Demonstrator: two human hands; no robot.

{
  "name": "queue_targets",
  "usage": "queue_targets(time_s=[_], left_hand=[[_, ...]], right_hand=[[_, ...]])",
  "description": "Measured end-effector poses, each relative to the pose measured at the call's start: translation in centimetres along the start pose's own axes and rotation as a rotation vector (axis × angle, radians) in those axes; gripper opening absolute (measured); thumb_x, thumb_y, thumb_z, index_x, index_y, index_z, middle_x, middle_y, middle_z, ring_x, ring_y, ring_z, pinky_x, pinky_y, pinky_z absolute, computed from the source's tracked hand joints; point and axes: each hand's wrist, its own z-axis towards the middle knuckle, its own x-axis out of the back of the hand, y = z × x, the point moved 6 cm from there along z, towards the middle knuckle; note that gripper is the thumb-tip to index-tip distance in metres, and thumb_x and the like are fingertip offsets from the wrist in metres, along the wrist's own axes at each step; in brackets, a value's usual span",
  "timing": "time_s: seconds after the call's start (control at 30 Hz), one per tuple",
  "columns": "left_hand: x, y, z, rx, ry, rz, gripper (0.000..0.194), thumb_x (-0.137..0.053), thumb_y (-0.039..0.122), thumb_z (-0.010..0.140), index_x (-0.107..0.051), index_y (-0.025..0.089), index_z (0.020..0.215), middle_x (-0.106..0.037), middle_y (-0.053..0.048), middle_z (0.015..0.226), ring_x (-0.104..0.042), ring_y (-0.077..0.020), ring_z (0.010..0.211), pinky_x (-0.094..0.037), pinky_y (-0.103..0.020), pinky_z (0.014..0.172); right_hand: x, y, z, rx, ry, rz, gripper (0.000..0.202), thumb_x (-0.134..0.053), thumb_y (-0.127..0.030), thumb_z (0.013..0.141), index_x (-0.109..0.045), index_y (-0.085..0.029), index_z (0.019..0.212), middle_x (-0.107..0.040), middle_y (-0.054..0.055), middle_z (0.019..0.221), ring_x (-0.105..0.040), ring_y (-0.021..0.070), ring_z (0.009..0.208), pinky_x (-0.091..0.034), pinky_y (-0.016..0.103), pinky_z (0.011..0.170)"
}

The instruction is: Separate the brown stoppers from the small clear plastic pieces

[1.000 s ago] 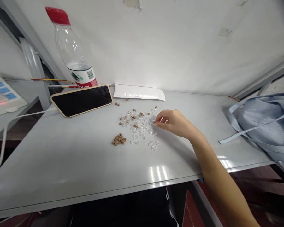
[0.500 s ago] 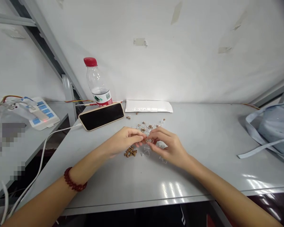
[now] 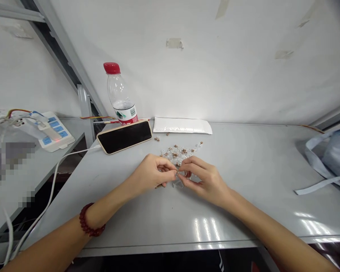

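My left hand is closed in a pinch, its thumb and forefinger meeting the fingertips of my right hand. Between the two hands is a tiny clear bottle-like piece, gripped by the right thumb and fingers. What the left fingertips pinch is too small to make out; it may be the bottle's end. Just beyond the hands lies a heap of small clear pieces mixed with little brown cork-like bits. More brown bits are mostly hidden under my left hand.
Behind the heap stand a phone on its charging cable, a red-capped bottle and a white padded envelope against the wall. A power strip lies on the left table. A grey-blue bag sits at the right.
The view has shifted slightly. My left hand has come over the pile of brown bits, which showed before, and its thumb now presses in at the right fingertips.
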Motion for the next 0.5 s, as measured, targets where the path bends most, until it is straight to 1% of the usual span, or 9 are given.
queue_targets(time_s=[0.07,0.13,0.2,0.27,0.33,0.4,0.5], left_hand=[[0.9,0.4,0.0,-0.039,0.060,0.065,0.012,-0.059,0.024,0.068,-0.066,0.015,0.073,-0.061,0.000,0.061,-0.054,-0.0110,0.054,-0.043,-0.021,0.050],[2.1,1.1,-0.1,-0.092,0.088,0.193,0.010,-0.059,0.022,0.067,-0.066,0.015,0.071,-0.062,0.000,0.062,-0.055,-0.0120,0.059,-0.044,-0.022,0.056],[2.8,1.7,-0.2,-0.146,0.016,0.364,0.014,-0.058,0.022,0.069,-0.070,0.017,0.074,-0.067,-0.001,0.071,-0.056,-0.0126,0.064,-0.043,-0.023,0.059],[3.2,1.8,-0.3,-0.173,-0.072,0.476,0.018,-0.056,0.023,0.071,-0.072,0.019,0.079,-0.069,-0.002,0.080,-0.058,-0.0145,0.070,-0.042,-0.024,0.061],[3.3,1.8,-0.4,-0.193,-0.130,0.528,0.020,-0.056,0.024,0.073,-0.074,0.021,0.082,-0.069,-0.003,0.084,-0.058,-0.0163,0.077,-0.042,-0.025,0.064],[3.2,1.7,-0.5,-0.213,-0.170,0.549,0.020,-0.056,0.024,0.074,-0.074,0.022,0.083,-0.068,-0.003,0.084,-0.058,-0.0172,0.080,-0.042,-0.025,0.068],[2.8,1.5,-0.6,-0.219,-0.214,0.560,0.021,-0.056,0.025,0.077,-0.074,0.022,0.085,-0.067,-0.003,0.084,-0.057,-0.0171,0.083,-0.041,-0.025,0.072]], right_hand=[[0.3,0.4,0.1,-0.025,-0.007,-0.020,0.007,-0.053,-0.017,0.087,-0.058,-0.018,0.091,-0.058,0.006,0.089,-0.054,0.0111,0.066,-0.051,0.027,0.061],[1.0,1.2,0.2,-0.085,-0.018,-0.057,0.006,-0.053,-0.017,0.087,-0.058,-0.018,0.089,-0.058,0.006,0.087,-0.053,0.0112,0.065,-0.049,0.027,0.061],[1.8,2.3,0.3,-0.168,-0.061,-0.121,0.006,-0.053,-0.019,0.086,-0.058,-0.018,0.087,-0.058,0.005,0.086,-0.053,0.0117,0.065,-0.048,0.027,0.060],[2.4,3.4,0.3,-0.248,-0.117,-0.200,0.006,-0.053,-0.020,0.086,-0.059,-0.018,0.086,-0.058,0.006,0.085,-0.054,0.0131,0.068,-0.046,0.027,0.059],[3.0,4.2,0.2,-0.306,-0.153,-0.265,0.007,-0.053,-0.021,0.085,-0.059,-0.018,0.084,-0.058,0.006,0.084,-0.055,0.0146,0.070,-0.044,0.028,0.059],[3.3,4.6,0.1,-0.344,-0.181,-0.296,0.007,-0.053,-0.021,0.084,-0.059,-0.018,0.084,-0.059,0.006,0.084,-0.056,0.0156,0.071,-0.044,0.028,0.059],[3.2,4.5,0.1,-0.352,-0.236,-0.296,0.005,-0.054,-0.019,0.082,-0.059,-0.019,0.082,-0.060,0.005,0.085,-0.056,0.0173,0.077,-0.044,0.029,0.061]])
